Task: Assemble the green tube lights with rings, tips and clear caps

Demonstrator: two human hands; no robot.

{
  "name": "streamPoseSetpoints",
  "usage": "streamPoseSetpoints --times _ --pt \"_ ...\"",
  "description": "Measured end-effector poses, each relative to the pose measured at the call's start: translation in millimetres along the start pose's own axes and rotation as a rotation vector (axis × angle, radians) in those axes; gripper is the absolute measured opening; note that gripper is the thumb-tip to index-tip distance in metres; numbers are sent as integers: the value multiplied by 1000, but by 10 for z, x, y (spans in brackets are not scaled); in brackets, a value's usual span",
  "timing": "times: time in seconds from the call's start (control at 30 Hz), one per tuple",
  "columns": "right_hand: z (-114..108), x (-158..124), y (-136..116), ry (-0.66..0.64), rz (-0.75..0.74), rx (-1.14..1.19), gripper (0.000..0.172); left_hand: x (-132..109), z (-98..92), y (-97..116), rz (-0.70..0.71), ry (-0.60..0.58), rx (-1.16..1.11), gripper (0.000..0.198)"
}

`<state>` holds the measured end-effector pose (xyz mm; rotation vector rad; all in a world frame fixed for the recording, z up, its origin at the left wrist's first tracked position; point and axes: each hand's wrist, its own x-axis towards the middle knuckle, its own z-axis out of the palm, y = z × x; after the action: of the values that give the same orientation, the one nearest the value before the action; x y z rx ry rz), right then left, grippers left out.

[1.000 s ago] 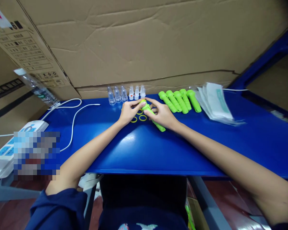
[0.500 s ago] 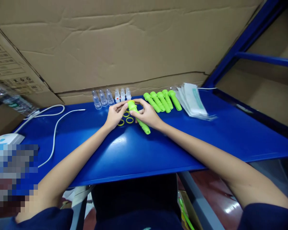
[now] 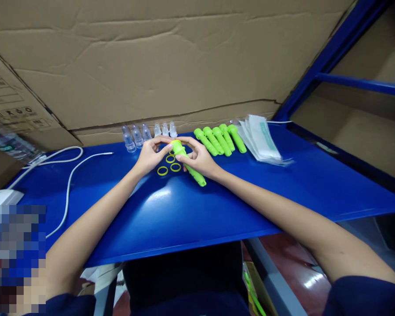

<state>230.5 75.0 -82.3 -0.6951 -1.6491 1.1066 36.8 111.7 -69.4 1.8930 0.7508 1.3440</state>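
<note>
1. Head view: right hand (image 3: 202, 161), fingers wrapped round green tube (image 3: 195, 175), over table (image 3: 184, 224), nearer back edge.
2. Left hand (image 3: 149, 156), fingers pinching tube's yellow-rimmed end.
3. Yellow rings (image 3: 162, 175) near; five similar tubes (image 3: 222, 142) by back edge.

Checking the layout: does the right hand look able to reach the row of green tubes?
Probably yes, once free: the right hand holds another green tube, but the row lies just beyond it, with nothing seen between.

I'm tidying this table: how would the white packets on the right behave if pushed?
The packets would probably bend easily, as they look thin and flat. Their fanned layers may slide apart, and the clear, shiny edge suggests slippery plastic.
</note>
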Motion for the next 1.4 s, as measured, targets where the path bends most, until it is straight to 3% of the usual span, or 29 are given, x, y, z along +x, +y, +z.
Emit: streamPoseSetpoints --times 0.2,0.6,0.93,1.03,1.2,1.4 --pt "7 -8 10 17 8 -3 60 -10 36 -21 42 22 -19 37" --pt "88 -32 -49 152 -16 0 60 -206 321 147 214 357 246 16" --pt "84 5 13 321 -1 -65 67 -310 445 111 278 286 332 20" --pt "86 7 25 313 -3 -58 67 -300 443 140 245 282 315 20" --pt "134 -29 31 260 3 -42 67 -285 399 139 174 260 321 37" --pt "176 -71 13 254 -14 -23 61 -323 411 113 184 247 360 32"
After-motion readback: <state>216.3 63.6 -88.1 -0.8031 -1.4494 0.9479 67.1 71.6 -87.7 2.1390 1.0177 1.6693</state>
